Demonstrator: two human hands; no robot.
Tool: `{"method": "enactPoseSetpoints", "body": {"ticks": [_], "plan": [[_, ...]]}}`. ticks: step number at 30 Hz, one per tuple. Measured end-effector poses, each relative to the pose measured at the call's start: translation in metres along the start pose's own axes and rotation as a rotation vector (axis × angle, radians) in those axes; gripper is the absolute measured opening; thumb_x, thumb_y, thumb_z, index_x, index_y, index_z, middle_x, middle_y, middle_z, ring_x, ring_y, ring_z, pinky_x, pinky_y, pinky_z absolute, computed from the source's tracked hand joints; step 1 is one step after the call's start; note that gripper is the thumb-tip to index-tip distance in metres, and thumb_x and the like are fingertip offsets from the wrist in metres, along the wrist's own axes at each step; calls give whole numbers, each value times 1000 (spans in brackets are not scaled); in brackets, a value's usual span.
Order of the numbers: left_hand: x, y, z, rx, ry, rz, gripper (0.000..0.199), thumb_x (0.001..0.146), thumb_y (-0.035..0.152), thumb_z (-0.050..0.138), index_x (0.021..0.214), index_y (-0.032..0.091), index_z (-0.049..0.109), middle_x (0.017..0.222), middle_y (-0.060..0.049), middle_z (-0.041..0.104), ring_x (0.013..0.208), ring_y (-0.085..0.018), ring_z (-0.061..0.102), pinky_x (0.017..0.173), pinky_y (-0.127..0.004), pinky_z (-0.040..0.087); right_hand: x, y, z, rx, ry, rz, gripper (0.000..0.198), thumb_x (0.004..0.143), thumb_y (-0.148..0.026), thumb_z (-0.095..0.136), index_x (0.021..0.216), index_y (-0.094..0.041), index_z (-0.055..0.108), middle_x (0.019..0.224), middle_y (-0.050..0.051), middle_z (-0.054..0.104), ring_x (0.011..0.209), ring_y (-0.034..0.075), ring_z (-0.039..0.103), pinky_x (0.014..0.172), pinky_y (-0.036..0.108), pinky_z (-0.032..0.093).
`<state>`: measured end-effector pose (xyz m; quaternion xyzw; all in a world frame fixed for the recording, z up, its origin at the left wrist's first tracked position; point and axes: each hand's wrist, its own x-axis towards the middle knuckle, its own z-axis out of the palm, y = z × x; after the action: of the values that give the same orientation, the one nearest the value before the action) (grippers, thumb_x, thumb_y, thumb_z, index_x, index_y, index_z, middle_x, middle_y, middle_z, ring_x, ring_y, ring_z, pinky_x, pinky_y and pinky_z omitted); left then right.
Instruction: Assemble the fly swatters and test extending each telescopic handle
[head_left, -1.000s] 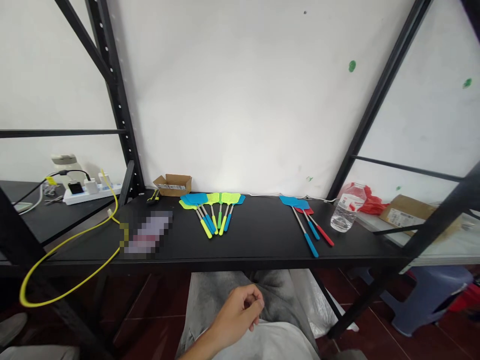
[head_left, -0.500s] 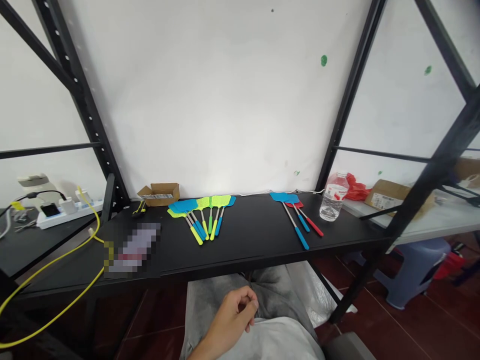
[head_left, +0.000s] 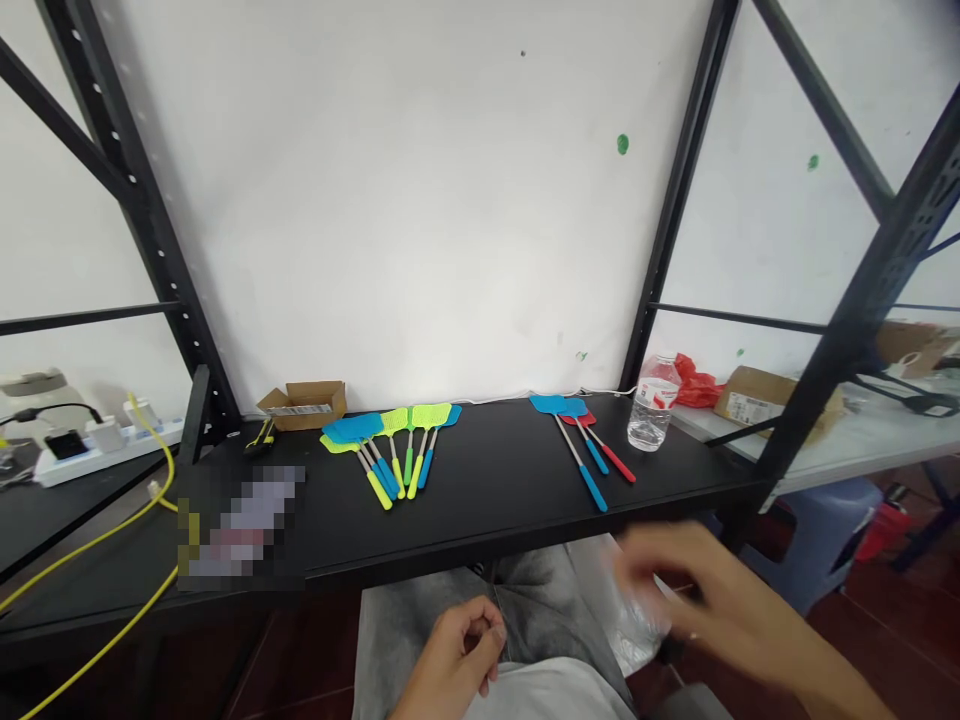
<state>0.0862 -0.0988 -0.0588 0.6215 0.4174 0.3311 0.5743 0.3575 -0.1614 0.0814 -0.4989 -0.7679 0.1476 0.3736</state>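
Observation:
My left hand (head_left: 463,645) rests over my lap, fingers loosely curled in with the thumb against them, and no object shows in it. At the right, my right hand (head_left: 686,585) is raised in front of the table's front edge, smeared by motion, so its fingers are unclear. Nearest to it on the table lie a blue fly swatter (head_left: 591,487), a shorter blue fly swatter (head_left: 598,457) and a red fly swatter (head_left: 618,462). Left of centre, a fan of several yellow, green and blue fly swatters (head_left: 382,465) lies with handles toward me.
The black table (head_left: 495,490) stands against a white wall. A water bottle (head_left: 652,402) is at its right end, a small open cardboard box (head_left: 304,407) at the back left. A blurred-out item (head_left: 244,525) and a yellow cable (head_left: 90,555) lie left. Black posts (head_left: 679,200) flank the table.
My right hand has come into view from the lower right. The left hand stays curled over my lap. The view has shifted slightly, and the fly swatters lie as before.

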Motion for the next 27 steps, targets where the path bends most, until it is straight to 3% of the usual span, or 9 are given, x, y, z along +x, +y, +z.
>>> {"method": "enactPoseSetpoints", "body": {"ticks": [2, 5, 9, 13, 16, 19, 20, 23, 27], "plan": [[1, 0, 0, 0, -4, -10, 29, 84, 45, 56, 76, 18, 52, 55, 3, 52, 48, -10, 46, 46, -21, 35, 58, 31, 10, -197, 64, 151, 40, 88, -48, 50, 98, -16, 71, 79, 9, 69, 70, 23, 64, 58, 31, 49], [1, 0, 0, 17, 1, -7, 32, 83, 48, 56, 75, 17, 52, 55, 3, 53, 47, -10, 45, 46, -21, 35, 126, 85, 35, -650, 30, 442, 41, 84, -50, 57, 92, -12, 70, 85, 17, 69, 81, 31, 66, 69, 37, 47], [-3, 9, -6, 20, 24, 28, 34, 84, 50, 55, 76, 17, 53, 56, 3, 53, 48, -10, 47, 48, -21, 37, 155, 123, 62, -763, -61, 463, 28, 88, -35, 52, 90, -10, 66, 95, 20, 67, 91, 31, 65, 73, 35, 43], [12, 39, -25, 16, 90, 134, 29, 88, 45, 54, 82, 17, 57, 60, 3, 55, 50, -9, 50, 49, -19, 37, 146, 118, 72, -358, -31, 439, 19, 86, -25, 47, 93, -12, 58, 78, 10, 64, 69, 18, 62, 62, 25, 40], [49, 73, -43, -110, 234, 220, 28, 84, 43, 60, 97, 18, 59, 67, 1, 60, 53, -11, 56, 46, -19, 39, 126, 104, 88, 164, -14, 377, 23, 87, -27, 43, 107, -17, 47, 60, -4, 50, 44, 9, 43, 47, 21, 32], [95, 106, -52, -332, 409, 175, 36, 77, 38, 70, 104, 17, 59, 91, -9, 68, 68, -16, 66, 54, -22, 47, 101, 85, 111, 674, -90, 347, 25, 88, -35, 43, 110, -23, 42, 55, -11, 33, 39, 6, 24, 38, 17, 22], [109, 116, -53, -411, 385, 164, 36, 77, 39, 70, 103, 16, 59, 100, -13, 68, 74, -18, 68, 58, -24, 50, 93, 78, 117, 789, -126, 336, 27, 88, -39, 44, 110, -23, 43, 55, -11, 32, 39, 6, 22, 36, 16, 20], [139, 138, -53, -706, 330, 162, 37, 81, 48, 64, 100, 16, 57, 109, -15, 67, 79, -21, 70, 66, -30, 54, 77, 62, 130, 967, -235, 302, 35, 89, -52, 46, 108, -22, 47, 55, -11, 31, 39, 5, 19, 33, 14, 19], [157, 154, -59, -910, 425, 249, 38, 89, 50, 49, 104, 16, 60, 82, -6, 69, 62, -12, 66, 63, -26, 53, 70, 51, 132, 1055, -353, 286, 41, 90, -58, 44, 100, -20, 52, 51, -11, 30, 35, 3, 16, 30, 14, 17]]}}
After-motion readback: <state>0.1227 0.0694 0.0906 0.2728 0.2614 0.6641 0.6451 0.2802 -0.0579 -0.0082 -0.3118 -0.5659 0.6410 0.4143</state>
